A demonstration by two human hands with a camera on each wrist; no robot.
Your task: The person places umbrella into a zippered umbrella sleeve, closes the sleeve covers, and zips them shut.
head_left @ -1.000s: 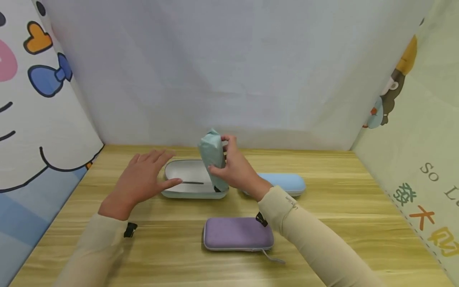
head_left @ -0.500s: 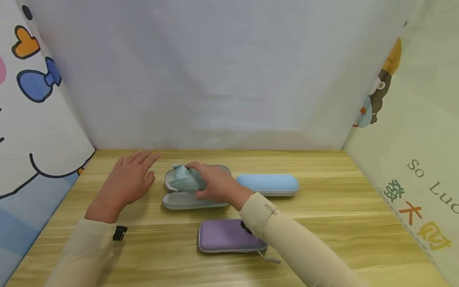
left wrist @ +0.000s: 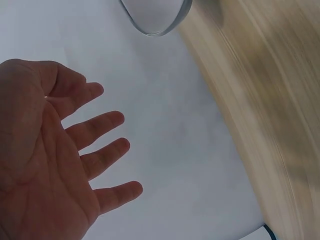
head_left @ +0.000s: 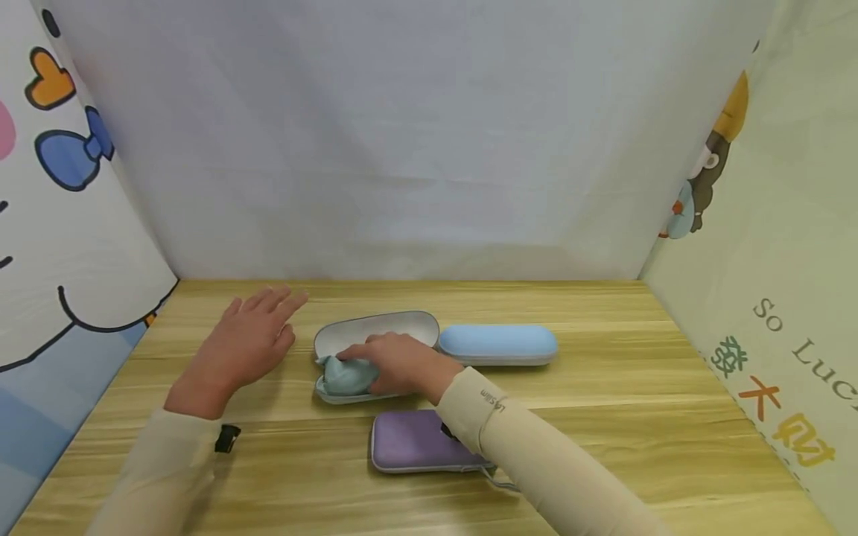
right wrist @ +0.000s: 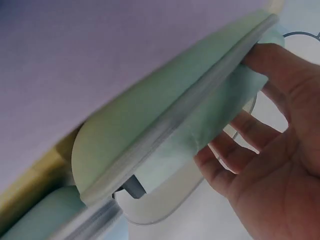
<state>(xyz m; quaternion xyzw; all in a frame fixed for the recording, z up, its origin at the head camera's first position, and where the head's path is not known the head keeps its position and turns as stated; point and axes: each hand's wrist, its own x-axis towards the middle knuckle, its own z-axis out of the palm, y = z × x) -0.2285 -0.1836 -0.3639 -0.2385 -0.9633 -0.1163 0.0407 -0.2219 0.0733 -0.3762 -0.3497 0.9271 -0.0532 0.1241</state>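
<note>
A pale teal wrapped bundle (head_left: 350, 377) lies in the near half of an opened, pale green hard case (head_left: 382, 327). My right hand (head_left: 407, 363) holds the bundle from its right side, thumb and fingers around it. In the right wrist view, a dark tip (right wrist: 133, 187) sticks out of the bundle's (right wrist: 212, 112) lower end, beside the zip edge. To the left of the case, apart from it, my left hand (head_left: 243, 346) hovers with nothing in its grasp. The left wrist view shows its fingers spread and slightly bent.
A closed light blue case (head_left: 498, 342) sits just right of the opened one. Nearer, partly under the right forearm, lies a closed purple case (head_left: 415, 443) with a wrist strap. A white curtain (head_left: 429, 149) hangs behind the wooden table (head_left: 637, 357).
My right hand has brought the bundle from upright above the case down to lying in its near half. The case now sits slightly turned. My left hand has drawn away to the left.
</note>
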